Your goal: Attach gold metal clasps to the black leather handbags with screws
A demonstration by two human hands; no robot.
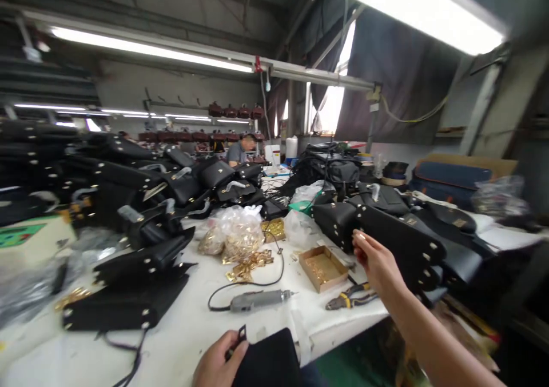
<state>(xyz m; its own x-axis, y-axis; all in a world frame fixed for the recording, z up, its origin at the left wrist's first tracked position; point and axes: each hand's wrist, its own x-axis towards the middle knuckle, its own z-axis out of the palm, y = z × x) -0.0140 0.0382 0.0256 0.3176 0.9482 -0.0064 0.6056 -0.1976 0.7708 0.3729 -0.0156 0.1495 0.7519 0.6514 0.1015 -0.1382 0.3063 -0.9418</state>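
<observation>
At the bottom centre, my left hand (221, 359) is closed on the edge of a black bag piece (270, 361); a small black tab with a slot stands up by the fingertips. My right hand (372, 260) is raised at the right with thumb and fingers pinched together; whatever it may hold is too small to make out. Behind it lies a long black bag (398, 241) with metal studs. Left of that hand sits a shallow cardboard box (323, 268) with small gold bits inside. Below the hand lie yellow-and-black pliers (349, 296).
A grey corded electric screwdriver (261, 300) rests on the white table (180, 341). Gold metal fittings (249, 266) lie beside clear plastic bags (240, 232). Black bags (128, 284) are piled on the left. A person (240, 151) sits far back.
</observation>
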